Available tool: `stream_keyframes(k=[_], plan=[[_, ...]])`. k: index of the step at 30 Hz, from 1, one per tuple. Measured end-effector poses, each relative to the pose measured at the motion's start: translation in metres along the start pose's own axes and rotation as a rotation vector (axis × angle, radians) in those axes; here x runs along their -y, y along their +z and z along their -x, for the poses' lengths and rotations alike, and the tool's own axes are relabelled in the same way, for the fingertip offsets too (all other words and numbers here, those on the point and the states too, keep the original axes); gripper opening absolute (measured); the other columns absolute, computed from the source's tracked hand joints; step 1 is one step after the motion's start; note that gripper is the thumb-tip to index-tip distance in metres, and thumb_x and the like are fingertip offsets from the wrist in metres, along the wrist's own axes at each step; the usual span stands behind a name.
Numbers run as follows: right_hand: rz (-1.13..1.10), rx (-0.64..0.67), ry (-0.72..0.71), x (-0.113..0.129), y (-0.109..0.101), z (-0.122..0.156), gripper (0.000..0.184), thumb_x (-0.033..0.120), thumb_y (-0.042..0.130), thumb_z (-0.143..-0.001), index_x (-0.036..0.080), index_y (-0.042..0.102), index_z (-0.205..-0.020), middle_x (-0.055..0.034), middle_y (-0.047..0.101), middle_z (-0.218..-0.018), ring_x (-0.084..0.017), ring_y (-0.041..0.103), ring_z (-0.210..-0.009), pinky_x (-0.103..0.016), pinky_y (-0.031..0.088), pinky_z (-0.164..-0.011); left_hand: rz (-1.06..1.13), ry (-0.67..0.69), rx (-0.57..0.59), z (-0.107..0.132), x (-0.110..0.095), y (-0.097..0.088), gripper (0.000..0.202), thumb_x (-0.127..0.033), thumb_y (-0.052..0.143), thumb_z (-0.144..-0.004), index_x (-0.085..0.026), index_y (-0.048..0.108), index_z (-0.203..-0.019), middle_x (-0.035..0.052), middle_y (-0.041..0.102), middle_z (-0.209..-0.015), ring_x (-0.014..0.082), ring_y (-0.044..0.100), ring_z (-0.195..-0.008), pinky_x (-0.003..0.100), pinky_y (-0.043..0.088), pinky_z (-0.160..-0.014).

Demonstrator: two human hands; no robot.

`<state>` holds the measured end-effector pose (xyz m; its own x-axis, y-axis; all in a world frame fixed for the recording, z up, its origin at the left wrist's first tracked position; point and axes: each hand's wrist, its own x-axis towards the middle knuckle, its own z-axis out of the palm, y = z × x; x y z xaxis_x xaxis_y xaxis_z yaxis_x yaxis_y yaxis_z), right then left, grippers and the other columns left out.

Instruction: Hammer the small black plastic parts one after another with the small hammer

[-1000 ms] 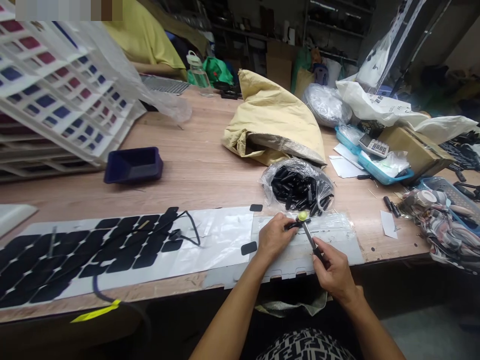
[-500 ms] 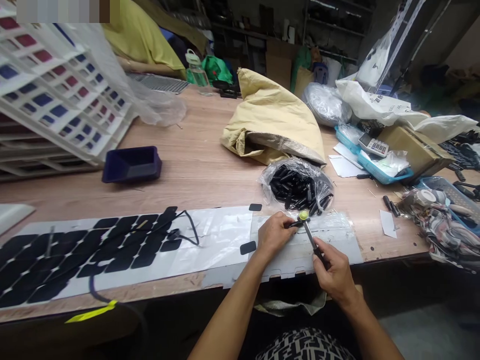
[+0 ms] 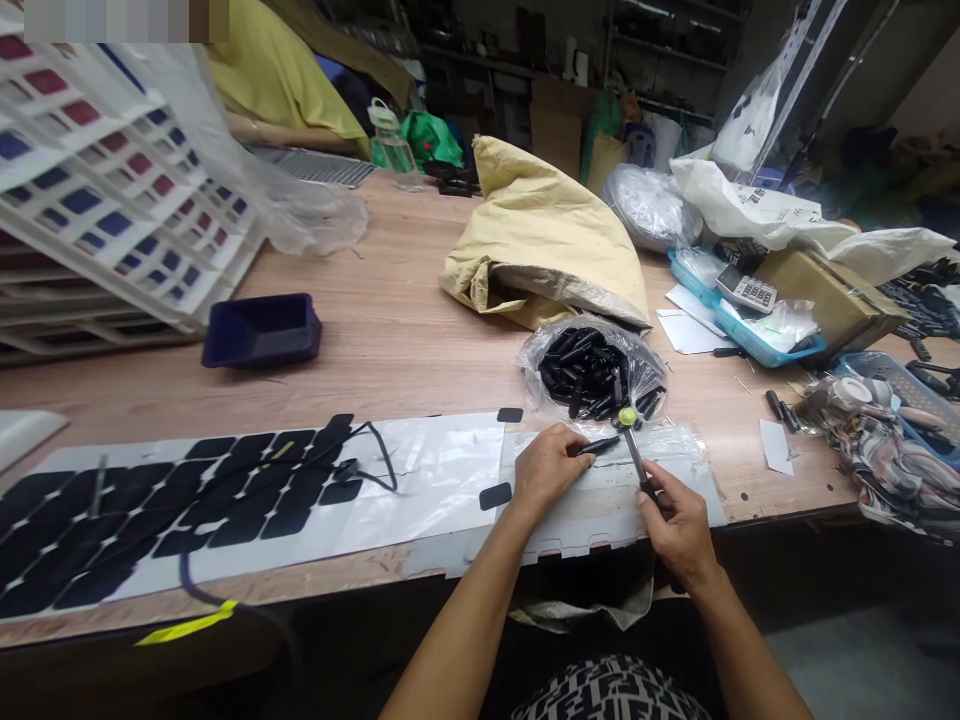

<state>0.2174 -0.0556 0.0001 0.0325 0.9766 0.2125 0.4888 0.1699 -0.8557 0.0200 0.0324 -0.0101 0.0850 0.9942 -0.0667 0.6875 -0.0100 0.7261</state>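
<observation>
My left hand [image 3: 551, 465] pinches a slim black piece [image 3: 600, 445] down against the pale board [image 3: 577, 510] at the bench's front edge; its exact kind does not show. In my right hand [image 3: 679, 525] is a small hammer [image 3: 636, 455] with a yellow-green head, a metal shaft and a dark handle. The hammer head stands to the right of the black piece's tip, apart from it. Just beyond both hands lies an open clear plastic bag [image 3: 529, 375] of similar black pieces [image 3: 581, 370].
Left of the board, black rounded pads [image 3: 247, 485] and a cable lie on a white sheet [image 3: 442, 460]. A dark purple tray [image 3: 262, 335] and white crates [image 3: 142, 230] stand farther left. A yellow sack [image 3: 555, 235] sits behind the bag; blue baskets [image 3: 780, 345] are at right.
The hammer head has moved right, off the end of the black piece, and my right hand has shifted right with it. My left hand stays in place on the piece.
</observation>
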Motion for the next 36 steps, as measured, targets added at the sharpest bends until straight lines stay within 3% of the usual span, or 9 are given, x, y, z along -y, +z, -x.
stream_keyframes(k=[8, 13, 15, 19, 22, 25, 32, 34, 36], plan=[[-0.449, -0.119, 0.213, -0.020, -0.001, -0.011, 0.045, 0.031, 0.064, -0.086, 0.015, 0.059, -0.128, -0.0022, 0.065, -0.083, -0.009, 0.055, -0.045, -0.024, 0.046, -0.044, 0.175, 0.059, 0.069, 0.029, -0.008, -0.017, 0.017, -0.032, 0.068, -0.079, -0.023, 0.074, -0.091, 0.0020, 0.065, -0.091, 0.0156, 0.058, -0.077, 0.027, 0.044, -0.068], [-0.506, -0.092, 0.205, -0.019, -0.004, -0.010, 0.044, 0.032, 0.064, -0.086, 0.015, 0.058, -0.126, -0.0011, 0.064, -0.082, -0.008, 0.054, -0.045, -0.023, 0.044, -0.043, 0.423, 0.175, 0.572, 0.099, -0.014, -0.032, 0.017, -0.037, 0.070, -0.077, -0.023, 0.076, -0.086, 0.0001, 0.062, -0.077, 0.0135, 0.054, -0.069, 0.023, 0.041, -0.063], [-0.484, -0.083, 0.207, -0.018, -0.003, -0.010, 0.044, 0.032, 0.064, -0.086, 0.015, 0.058, -0.126, -0.0011, 0.064, -0.082, -0.008, 0.054, -0.046, -0.023, 0.044, -0.043, 0.377, 0.136, 0.693, 0.120, -0.007, -0.017, 0.015, -0.033, 0.070, -0.075, -0.023, 0.076, -0.084, -0.0019, 0.060, -0.070, 0.0125, 0.052, -0.064, 0.023, 0.039, -0.060], [-0.443, -0.070, 0.210, -0.017, 0.000, -0.008, 0.043, 0.032, 0.064, -0.086, 0.016, 0.059, -0.126, -0.0019, 0.064, -0.083, -0.008, 0.055, -0.046, -0.023, 0.046, -0.044, 0.102, -0.104, 0.615, 0.132, 0.027, 0.042, 0.024, -0.036, 0.064, -0.078, -0.023, 0.075, -0.094, -0.0012, 0.066, -0.072, 0.0165, 0.059, -0.069, 0.025, 0.040, -0.064], [-0.424, -0.060, 0.193, -0.017, 0.000, -0.007, 0.042, 0.031, 0.064, -0.086, 0.016, 0.060, -0.125, -0.0019, 0.063, -0.084, -0.008, 0.055, -0.046, -0.023, 0.045, -0.043, -0.024, -0.301, 0.564, 0.127, 0.053, 0.081, 0.037, -0.039, 0.055, -0.086, -0.025, 0.069, -0.118, 0.0047, 0.072, -0.102, 0.0226, 0.067, -0.095, 0.029, 0.046, -0.080], [-0.415, -0.051, 0.184, -0.017, 0.001, -0.006, 0.042, 0.031, 0.064, -0.086, 0.016, 0.060, -0.125, -0.0015, 0.062, -0.084, -0.008, 0.054, -0.046, -0.022, 0.045, -0.042, -0.106, -0.291, 0.528, 0.125, 0.058, 0.092, 0.044, -0.034, 0.055, -0.087, -0.026, 0.061, -0.130, 0.0088, 0.067, -0.123, 0.0260, 0.062, -0.115, 0.033, 0.044, -0.094], [-0.376, -0.054, 0.183, -0.018, 0.001, -0.006, 0.043, 0.032, 0.063, -0.086, 0.016, 0.060, -0.125, -0.0012, 0.062, -0.083, -0.007, 0.053, -0.046, -0.021, 0.046, -0.042, 0.248, 0.103, 0.687, 0.110, -0.010, 0.023, 0.031, -0.043, 0.062, -0.082, -0.023, 0.075, -0.101, -0.0002, 0.070, -0.074, 0.0153, 0.060, -0.066, 0.023, 0.041, -0.060], [-0.379, -0.052, 0.184, -0.017, 0.001, -0.006, 0.043, 0.032, 0.063, -0.086, 0.016, 0.060, -0.125, -0.0010, 0.062, -0.083, -0.007, 0.053, -0.046, -0.021, 0.046, -0.042, 0.343, 0.119, 0.555, 0.088, -0.028, 0.004, 0.030, -0.044, 0.060, -0.084, -0.021, 0.076, -0.094, -0.0005, 0.068, -0.070, 0.0137, 0.057, -0.063, 0.022, 0.039, -0.058], [-0.387, -0.046, 0.181, -0.017, 0.001, -0.006, 0.042, 0.031, 0.063, -0.086, 0.016, 0.059, -0.125, -0.0011, 0.062, -0.083, -0.007, 0.054, -0.046, -0.021, 0.045, -0.042, 0.316, 0.065, 0.267, 0.057, -0.036, -0.009, 0.032, -0.045, 0.057, -0.086, -0.020, 0.075, -0.094, -0.0006, 0.065, -0.066, 0.0141, 0.056, -0.061, 0.024, 0.040, -0.058]])
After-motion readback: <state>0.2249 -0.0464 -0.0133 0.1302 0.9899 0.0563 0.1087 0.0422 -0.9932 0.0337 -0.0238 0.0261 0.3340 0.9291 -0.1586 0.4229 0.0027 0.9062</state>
